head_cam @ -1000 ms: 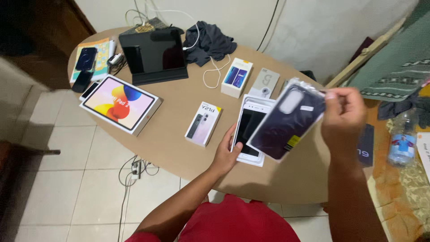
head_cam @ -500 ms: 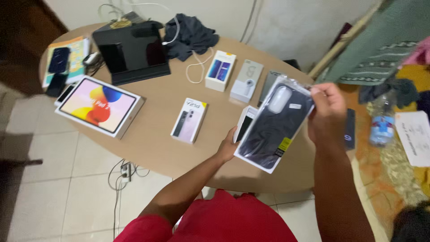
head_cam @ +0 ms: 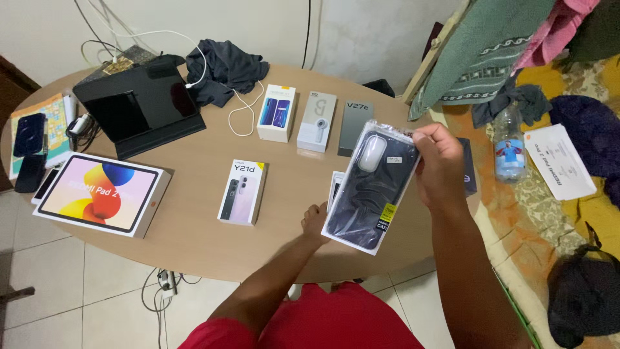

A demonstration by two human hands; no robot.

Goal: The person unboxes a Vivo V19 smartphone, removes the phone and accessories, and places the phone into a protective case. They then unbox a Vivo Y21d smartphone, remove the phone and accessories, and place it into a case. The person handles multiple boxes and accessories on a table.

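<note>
Bagged phone case (head_cam: 373, 187) between right fingers (head_cam: 427, 137)

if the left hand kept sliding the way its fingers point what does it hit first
Probably the white phone box lying under the bagged phone case; the left hand already looks to be at its edge, though the case hides the contact.

A round tan bench (head_cam: 194, 252) stands on a floor of pale square tiles (head_cam: 58, 304), close to a plain off-white wall (head_cam: 258, 26). Cables (head_cam: 308, 29) hang down that wall, and more wires lie on the floor under the bench's edge. To the right, patterned orange and yellow bedding (head_cam: 549, 213) spreads out. The light is soft and even.
</note>
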